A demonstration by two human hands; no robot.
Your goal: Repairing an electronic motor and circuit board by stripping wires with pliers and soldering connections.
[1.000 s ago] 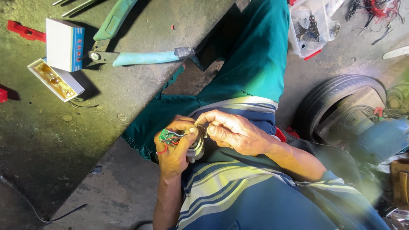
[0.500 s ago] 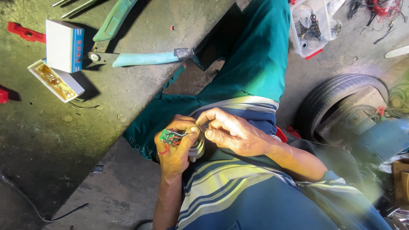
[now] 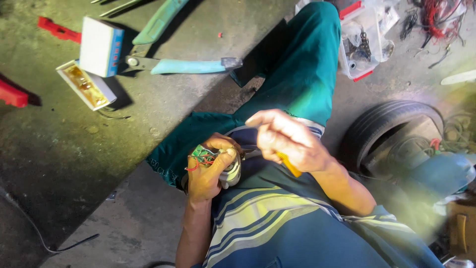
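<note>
Gripping a small white lamp base [image 3: 229, 173] with its green circuit board [image 3: 202, 153] and loose wires exposed, the left hand [image 3: 208, 171] is closed around it. A yellow-handled tool [image 3: 288, 165] is pinched in the right hand [image 3: 290, 139], just beside the board; the housing is not yet closed.

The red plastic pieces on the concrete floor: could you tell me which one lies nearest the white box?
The long red plastic bar at the top left, just beside the white box. The other red piece lies farther off at the left edge.
</note>
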